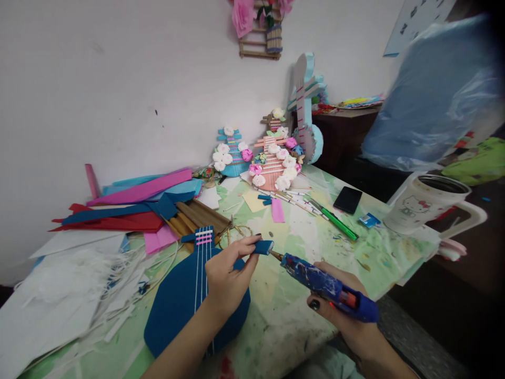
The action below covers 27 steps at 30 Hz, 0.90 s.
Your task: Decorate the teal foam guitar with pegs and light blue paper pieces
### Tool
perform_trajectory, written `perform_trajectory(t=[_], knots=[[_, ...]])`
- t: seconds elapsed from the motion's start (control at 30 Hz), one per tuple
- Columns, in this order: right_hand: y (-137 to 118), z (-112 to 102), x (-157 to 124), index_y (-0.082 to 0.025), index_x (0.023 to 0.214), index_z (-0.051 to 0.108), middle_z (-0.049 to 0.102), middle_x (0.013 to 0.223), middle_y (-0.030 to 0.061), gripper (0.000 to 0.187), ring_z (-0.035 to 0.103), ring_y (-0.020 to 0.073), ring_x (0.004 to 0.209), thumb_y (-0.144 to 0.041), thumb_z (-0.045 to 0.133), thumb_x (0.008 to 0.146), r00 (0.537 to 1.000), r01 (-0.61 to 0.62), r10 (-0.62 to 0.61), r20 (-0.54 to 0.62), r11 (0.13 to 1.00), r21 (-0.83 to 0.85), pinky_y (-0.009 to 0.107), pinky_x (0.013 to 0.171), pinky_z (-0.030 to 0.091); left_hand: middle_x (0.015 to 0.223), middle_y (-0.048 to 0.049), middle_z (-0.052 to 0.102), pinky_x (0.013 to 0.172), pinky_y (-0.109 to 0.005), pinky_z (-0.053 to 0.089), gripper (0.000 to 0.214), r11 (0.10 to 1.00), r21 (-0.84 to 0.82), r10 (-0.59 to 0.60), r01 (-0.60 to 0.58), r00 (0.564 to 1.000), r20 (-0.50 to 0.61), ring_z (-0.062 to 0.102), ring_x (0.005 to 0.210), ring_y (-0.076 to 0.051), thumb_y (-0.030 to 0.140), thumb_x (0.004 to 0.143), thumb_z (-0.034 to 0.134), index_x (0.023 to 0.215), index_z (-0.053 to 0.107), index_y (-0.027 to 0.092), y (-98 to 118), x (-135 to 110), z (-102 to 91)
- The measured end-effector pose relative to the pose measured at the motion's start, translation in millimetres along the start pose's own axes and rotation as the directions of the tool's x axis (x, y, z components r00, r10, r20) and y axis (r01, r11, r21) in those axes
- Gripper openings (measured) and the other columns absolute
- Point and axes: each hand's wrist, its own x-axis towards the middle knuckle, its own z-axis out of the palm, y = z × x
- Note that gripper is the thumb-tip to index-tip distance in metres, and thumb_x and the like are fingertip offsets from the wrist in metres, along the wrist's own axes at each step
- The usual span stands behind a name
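My left hand [231, 271] pinches a small dark blue paper-covered piece [263, 247] between thumb and fingers, its whitish end facing right. In my right hand [345, 300] is a blue glue gun [327, 284], gripped with the nozzle at or very near that end; whether they touch I cannot tell. Under my left hand and forearm lies a dark blue lute-shaped craft [173, 300] with white strings down its front and pink and white bars on its neck. A short blue peg juts from the neck's left side.
Finished flower-trimmed lutes [272, 163] lean at the wall. Coloured crepe paper [138, 197] is heaped at the left, beside white scraps [67, 284]. Farther right are a green utility knife [340, 223], a black phone [347, 200] and a white mug [424, 205] near the table edge.
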Motion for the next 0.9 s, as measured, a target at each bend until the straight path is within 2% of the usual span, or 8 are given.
perform_trajectory(t=[0.2,0.33,0.5,0.6,0.73,0.9], knots=[[0.3,1.7,1.4,-0.019,0.066,0.054,0.052,0.057,-0.0016,0.025,0.045,0.0119,0.052,-0.038,0.065,0.076,0.992,-0.120,0.116,0.049,0.989,0.087,0.023,0.046,0.036,0.094,-0.0050,0.074,0.076,-0.030,0.059,0.017,1.000,0.012,0.001,-0.001,1.000,0.004,0.070,0.088,-0.019,0.005,0.074,0.065,0.079,0.060,0.020,-0.3,-0.2,-0.4],[-2.2,0.4,2.5,-0.019,0.065,0.053,0.050,0.056,-0.0018,0.025,0.044,0.0120,0.051,-0.037,0.065,0.076,0.994,-0.097,0.093,0.053,0.992,0.082,0.024,0.046,0.036,0.094,-0.0049,0.074,0.076,-0.030,0.059,0.017,1.000,0.003,-0.008,0.008,1.000,-0.002,0.070,0.088,-0.019,0.005,0.074,0.065,0.080,0.060,0.020,-0.4,-0.2,0.0],[2.5,-2.4,-3.2,-0.020,0.071,0.059,0.056,0.061,-0.0003,0.019,0.051,0.0150,0.055,-0.037,0.068,0.073,0.999,-0.023,0.024,-0.027,0.999,0.032,0.026,0.051,0.042,0.094,-0.0051,0.074,0.076,-0.030,0.060,0.015,1.000,-0.004,-0.023,0.023,1.000,-0.009,0.070,0.088,-0.019,0.006,0.075,0.064,0.079,0.060,0.019,-0.3,-0.1,0.5],[3.5,-3.1,-4.9,-0.021,0.075,0.062,0.058,0.062,0.0000,0.016,0.053,0.0160,0.055,-0.036,0.068,0.074,1.000,0.004,-0.004,-0.024,1.000,0.029,0.027,0.053,0.044,0.094,-0.0050,0.074,0.076,-0.030,0.060,0.014,1.000,-0.006,-0.022,0.022,1.000,-0.009,0.070,0.089,-0.019,0.006,0.075,0.064,0.079,0.060,0.020,0.5,0.6,0.4],[1.0,-2.0,-2.5,-0.021,0.078,0.062,0.060,0.063,0.0008,0.016,0.055,0.0170,0.058,-0.036,0.067,0.075,1.000,0.005,-0.005,-0.003,1.000,0.031,0.027,0.054,0.045,0.095,-0.0049,0.074,0.077,-0.031,0.059,0.014,1.000,-0.007,-0.026,0.026,1.000,-0.002,0.070,0.089,-0.019,0.007,0.075,0.064,0.079,0.060,0.020,0.9,1.1,0.0],[1.2,1.6,-2.2,-0.021,0.079,0.064,0.059,0.060,0.0002,0.021,0.056,0.0177,0.059,-0.040,0.070,0.072,0.999,-0.010,0.011,-0.044,1.000,0.022,0.028,0.055,0.045,0.095,-0.0054,0.074,0.079,-0.033,0.059,0.013,0.999,0.016,-0.031,0.031,1.000,-0.004,0.070,0.089,-0.020,0.008,0.075,0.065,0.079,0.062,0.020,-0.1,-0.1,-0.9]])
